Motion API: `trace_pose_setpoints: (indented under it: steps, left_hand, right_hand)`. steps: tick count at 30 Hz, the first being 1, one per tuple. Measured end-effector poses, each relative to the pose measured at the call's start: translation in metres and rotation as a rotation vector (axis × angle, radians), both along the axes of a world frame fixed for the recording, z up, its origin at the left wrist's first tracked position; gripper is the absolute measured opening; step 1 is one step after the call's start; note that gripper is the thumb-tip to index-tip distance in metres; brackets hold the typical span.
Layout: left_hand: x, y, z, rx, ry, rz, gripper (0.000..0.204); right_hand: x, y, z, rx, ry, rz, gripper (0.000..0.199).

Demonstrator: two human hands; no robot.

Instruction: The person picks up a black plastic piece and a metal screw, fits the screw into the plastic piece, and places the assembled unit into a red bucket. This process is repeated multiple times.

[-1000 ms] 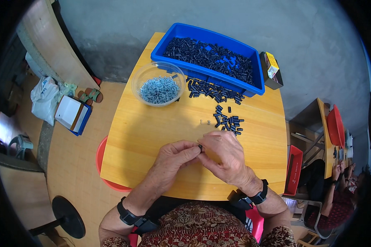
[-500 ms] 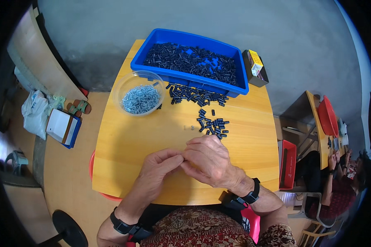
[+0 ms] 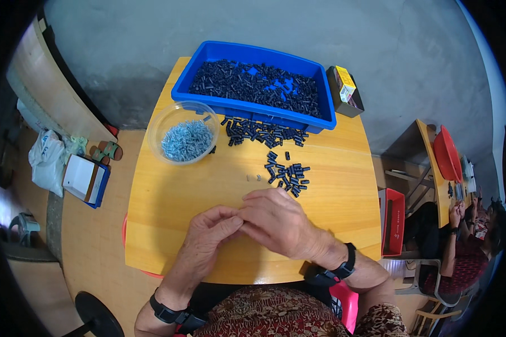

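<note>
Close to the table's front edge, my left hand (image 3: 211,233) and my right hand (image 3: 278,220) meet at the fingertips. Both are pinched closed; whatever lies between them is hidden by the fingers. Just beyond them is a loose group of small black cylindrical parts (image 3: 287,172), with two tiny metal screws (image 3: 258,177) left of it. Farther up lies a wider heap of the same black parts (image 3: 260,132). A clear round tub (image 3: 153,147) at the left holds many silvery screws (image 3: 186,140).
A large blue bin (image 3: 253,109) full of black parts stands at the table's far side. Right of it is a dark box (image 3: 351,106) with a yellow carton (image 3: 344,80). On the right, another person (image 3: 461,253) sits at a second table with a red basin (image 3: 447,154).
The view has shifted slightly, so the table things appear a little lower and to the left. My hands stay joined at the fingertips, the right one turned a little.
</note>
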State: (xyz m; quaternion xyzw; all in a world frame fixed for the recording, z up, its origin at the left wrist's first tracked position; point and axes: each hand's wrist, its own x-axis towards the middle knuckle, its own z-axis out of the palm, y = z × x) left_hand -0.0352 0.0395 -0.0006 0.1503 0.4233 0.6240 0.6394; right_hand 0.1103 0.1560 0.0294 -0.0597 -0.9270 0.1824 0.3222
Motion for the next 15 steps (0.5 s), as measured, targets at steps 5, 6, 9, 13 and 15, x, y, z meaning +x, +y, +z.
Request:
trace_pose_setpoints:
  steps: [5,6,9,13,15]
  left_hand:
    - [0.002,0.001,-0.003,0.013,0.143,0.065,0.012]
    - [0.003,0.001,-0.004,0.014,0.151,0.067,0.012]
    - [0.003,0.003,-0.004,0.024,0.189,0.098,0.011]
    - [0.004,0.003,-0.001,0.015,0.163,0.108,0.011]
    - [0.004,0.003,0.0,0.005,0.151,0.108,0.011]
  right_hand:
    - [0.015,0.06,0.011,-0.499,-0.148,-0.171,0.014]
    - [0.016,0.075,0.01,-0.504,-0.147,-0.177,0.014]
    - [0.011,0.112,-0.005,-0.25,-0.2,-0.324,0.013]
    - [0.008,0.129,-0.025,0.058,-0.281,-0.337,0.011]
    - [0.005,0.131,-0.032,0.106,-0.288,-0.34,0.01]
